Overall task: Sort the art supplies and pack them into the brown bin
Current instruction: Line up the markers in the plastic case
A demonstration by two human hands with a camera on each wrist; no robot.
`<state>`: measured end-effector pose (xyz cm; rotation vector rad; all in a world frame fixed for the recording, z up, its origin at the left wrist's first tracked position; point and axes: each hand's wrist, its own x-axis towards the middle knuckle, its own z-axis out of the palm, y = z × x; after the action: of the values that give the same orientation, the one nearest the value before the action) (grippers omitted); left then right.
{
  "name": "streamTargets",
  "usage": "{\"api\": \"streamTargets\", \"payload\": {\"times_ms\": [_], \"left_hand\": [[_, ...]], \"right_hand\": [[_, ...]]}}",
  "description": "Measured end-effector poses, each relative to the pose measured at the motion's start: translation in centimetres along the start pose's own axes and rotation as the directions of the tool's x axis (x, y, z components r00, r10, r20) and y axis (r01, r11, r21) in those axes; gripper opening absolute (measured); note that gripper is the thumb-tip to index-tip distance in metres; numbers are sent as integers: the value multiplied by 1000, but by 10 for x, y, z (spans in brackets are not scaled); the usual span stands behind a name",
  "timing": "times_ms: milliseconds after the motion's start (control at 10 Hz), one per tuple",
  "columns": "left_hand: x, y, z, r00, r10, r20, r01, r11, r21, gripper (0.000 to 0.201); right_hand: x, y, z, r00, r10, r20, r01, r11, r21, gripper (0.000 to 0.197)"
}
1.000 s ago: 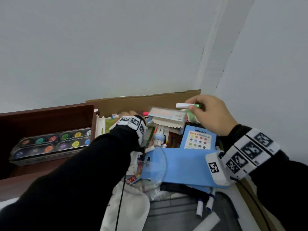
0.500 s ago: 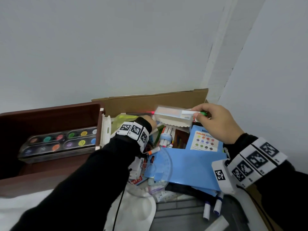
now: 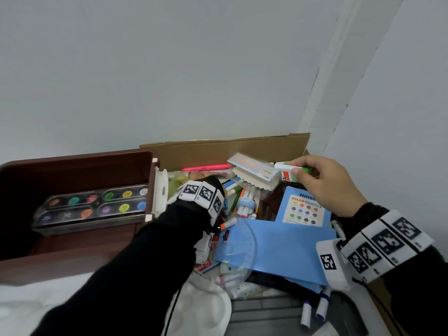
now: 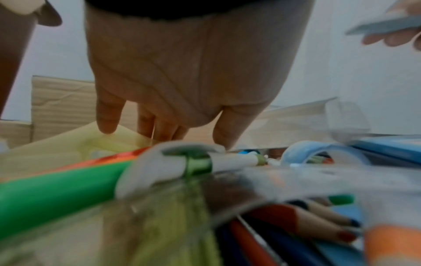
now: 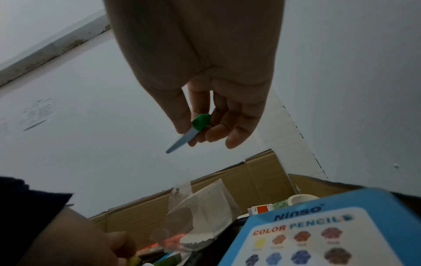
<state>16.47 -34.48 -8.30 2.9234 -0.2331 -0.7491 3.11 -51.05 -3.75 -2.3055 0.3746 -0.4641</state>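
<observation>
The brown bin (image 3: 72,157) stands at the left with a watercolour palette (image 3: 97,207) in it. Beside it a cardboard box (image 3: 218,151) is full of mixed supplies. My left hand (image 3: 197,176) reaches into the box's back left corner, just under a pink marker (image 3: 206,168). In the left wrist view its fingers (image 4: 107,122) point straight down at a yellowish plastic bag (image 4: 68,144) and hold nothing. My right hand (image 3: 300,169) hovers over the box's back right and pinches a white marker with a green end (image 3: 286,166), which is also in the right wrist view (image 5: 198,123).
In the box lie a blue colour pencil box (image 3: 303,209), a clear protractor (image 3: 237,246), a clear pack of white paper (image 3: 254,172), several markers (image 3: 244,204) and loose coloured pencils (image 4: 318,221). A white wall runs close behind, and a white cloth (image 3: 206,309) lies in front.
My left hand has shifted a little left, away from the clear pack and toward the pink marker. My right hand still holds the marker over the box.
</observation>
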Motion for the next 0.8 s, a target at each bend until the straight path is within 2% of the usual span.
{"api": "streamTargets", "payload": {"times_ms": [200, 300, 400, 500, 600, 700, 800], "left_hand": [[-11, -5, 4, 989, 140, 37, -145, 955, 258, 44], [-14, -7, 6, 986, 166, 10, -161, 941, 297, 56], [-23, -5, 1, 980, 195, 46, -200, 946, 254, 44], [-39, -4, 3, 975, 219, 29, -221, 966, 136, 45], [-58, -12, 19, 985, 165, 50, -165, 986, 4, 40], [-66, -23, 31, 999, -19, 43, 23, 996, -86, 66], [-62, -22, 33, 996, -91, 12, 91, 992, -82, 92]], "right_hand": [[1, -5, 5, 999, -30, 30, 31, 999, -23, 16], [1, -10, 4, 999, -37, 38, 38, 999, -18, 15], [-2, -15, -1, 999, -45, 18, 45, 999, 2, 13], [-6, -18, -11, 999, -37, -10, 37, 999, 37, 11], [-14, -20, -24, 1000, -22, -8, 23, 995, 101, 10], [-23, -23, -34, 1000, -7, -1, 7, 986, 169, 9], [-33, -26, -37, 1000, 0, 4, 0, 977, 214, 11]]}}
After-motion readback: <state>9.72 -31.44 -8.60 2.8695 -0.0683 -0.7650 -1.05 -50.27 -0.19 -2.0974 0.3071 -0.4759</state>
